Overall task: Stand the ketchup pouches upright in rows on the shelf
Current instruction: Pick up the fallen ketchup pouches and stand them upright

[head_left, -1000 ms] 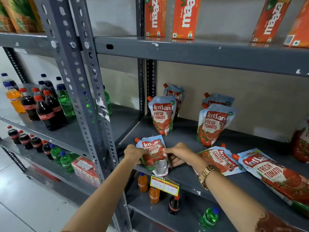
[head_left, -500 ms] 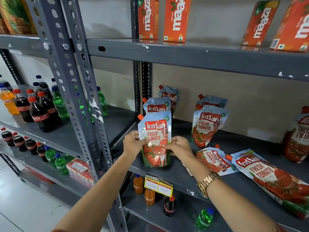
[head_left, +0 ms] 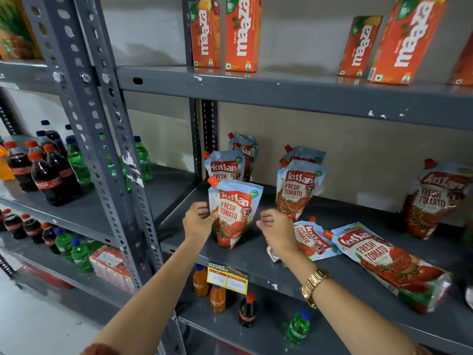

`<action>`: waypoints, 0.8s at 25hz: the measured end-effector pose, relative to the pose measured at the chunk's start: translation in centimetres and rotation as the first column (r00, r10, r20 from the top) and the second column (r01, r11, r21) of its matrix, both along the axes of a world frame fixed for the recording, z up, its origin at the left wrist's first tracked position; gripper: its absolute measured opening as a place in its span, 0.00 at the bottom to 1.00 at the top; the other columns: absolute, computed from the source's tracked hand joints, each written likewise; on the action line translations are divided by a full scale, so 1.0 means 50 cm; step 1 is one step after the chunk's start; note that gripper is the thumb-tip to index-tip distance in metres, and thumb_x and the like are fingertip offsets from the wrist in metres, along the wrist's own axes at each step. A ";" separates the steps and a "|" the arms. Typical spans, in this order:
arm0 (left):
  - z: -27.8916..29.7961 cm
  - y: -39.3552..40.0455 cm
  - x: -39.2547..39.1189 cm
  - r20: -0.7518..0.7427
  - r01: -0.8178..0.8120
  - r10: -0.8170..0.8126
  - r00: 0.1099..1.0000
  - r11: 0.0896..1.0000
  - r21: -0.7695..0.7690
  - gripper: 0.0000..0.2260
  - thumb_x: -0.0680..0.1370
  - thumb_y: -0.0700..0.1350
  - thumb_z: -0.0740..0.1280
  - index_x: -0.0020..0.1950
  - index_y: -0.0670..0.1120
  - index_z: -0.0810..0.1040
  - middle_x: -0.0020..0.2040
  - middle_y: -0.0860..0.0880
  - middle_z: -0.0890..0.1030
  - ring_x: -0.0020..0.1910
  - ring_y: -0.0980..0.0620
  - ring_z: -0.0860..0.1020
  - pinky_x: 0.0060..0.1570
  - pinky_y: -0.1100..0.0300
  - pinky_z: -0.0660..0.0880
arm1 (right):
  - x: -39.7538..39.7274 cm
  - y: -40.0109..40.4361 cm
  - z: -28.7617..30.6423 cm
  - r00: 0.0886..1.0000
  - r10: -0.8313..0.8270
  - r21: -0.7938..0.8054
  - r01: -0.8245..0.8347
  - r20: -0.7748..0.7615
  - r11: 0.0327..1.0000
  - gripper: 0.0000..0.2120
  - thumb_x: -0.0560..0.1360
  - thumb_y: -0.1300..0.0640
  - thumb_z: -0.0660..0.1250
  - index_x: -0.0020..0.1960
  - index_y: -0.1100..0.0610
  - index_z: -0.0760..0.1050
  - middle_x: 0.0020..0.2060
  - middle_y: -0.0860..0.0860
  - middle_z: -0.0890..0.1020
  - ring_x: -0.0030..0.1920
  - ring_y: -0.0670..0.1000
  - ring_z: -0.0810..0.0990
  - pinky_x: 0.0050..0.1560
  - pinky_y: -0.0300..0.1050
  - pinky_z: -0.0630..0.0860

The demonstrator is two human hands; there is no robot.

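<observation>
A ketchup pouch (head_left: pixel 234 213) with an orange spout stands upright near the front of the grey shelf (head_left: pixel 256 260). My left hand (head_left: pixel 198 221) pinches its left edge. My right hand (head_left: pixel 276 226) hovers just right of it, fingers loosely curled and holding nothing. Two pouches (head_left: pixel 225 166) stand in line behind it, and a second row (head_left: pixel 297 190) of two stands to the right. A larger pouch (head_left: pixel 435 201) leans upright at the far right. One small pouch (head_left: pixel 312 239) and one large pouch (head_left: pixel 391 262) lie flat.
Orange juice cartons (head_left: pixel 243 34) stand on the shelf above. A perforated steel post (head_left: pixel 102 149) rises at the left, with soda bottles (head_left: pixel 46 172) on the neighbouring rack. A yellow price tag (head_left: pixel 227 278) hangs on the shelf edge, small bottles (head_left: pixel 217 298) below.
The pouch went from lying at the shelf front to standing upright ahead of the left row. My right hand has let go and drawn slightly right; my left hand stays on its edge.
</observation>
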State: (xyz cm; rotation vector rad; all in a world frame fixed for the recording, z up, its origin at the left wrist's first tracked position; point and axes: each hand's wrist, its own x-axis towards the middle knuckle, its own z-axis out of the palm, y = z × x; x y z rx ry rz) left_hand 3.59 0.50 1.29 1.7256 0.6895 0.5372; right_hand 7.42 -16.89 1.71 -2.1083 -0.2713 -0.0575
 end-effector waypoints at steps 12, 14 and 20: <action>0.003 -0.145 -0.034 -0.034 0.103 -0.098 0.995 0.959 0.262 0.20 0.77 0.55 0.62 0.45 0.38 0.80 0.44 0.42 0.83 0.41 0.46 0.80 0.39 0.54 0.79 | -0.017 -0.213 -0.032 0.926 -0.365 -0.033 0.364 -0.097 0.931 0.06 0.71 0.62 0.68 0.47 0.62 0.79 0.46 0.57 0.83 0.51 0.58 0.81 0.46 0.43 0.73; 0.002 -0.181 -0.025 -0.035 0.249 -0.256 0.966 0.888 0.385 0.19 0.77 0.52 0.63 0.41 0.36 0.80 0.37 0.42 0.82 0.38 0.44 0.79 0.38 0.53 0.76 | -0.019 -0.225 -0.047 0.912 -0.367 -0.046 0.365 -0.181 0.930 0.02 0.71 0.60 0.69 0.42 0.59 0.79 0.44 0.58 0.84 0.49 0.60 0.81 0.47 0.47 0.77; -0.012 -0.244 0.014 -0.282 0.558 -0.489 0.825 0.780 0.281 0.24 0.77 0.48 0.64 0.70 0.40 0.68 0.68 0.42 0.74 0.67 0.44 0.72 0.66 0.56 0.68 | -0.028 -0.233 -0.062 0.778 -0.354 0.031 0.431 -0.519 0.902 0.09 0.70 0.60 0.70 0.45 0.65 0.77 0.32 0.58 0.80 0.30 0.54 0.79 0.39 0.53 0.83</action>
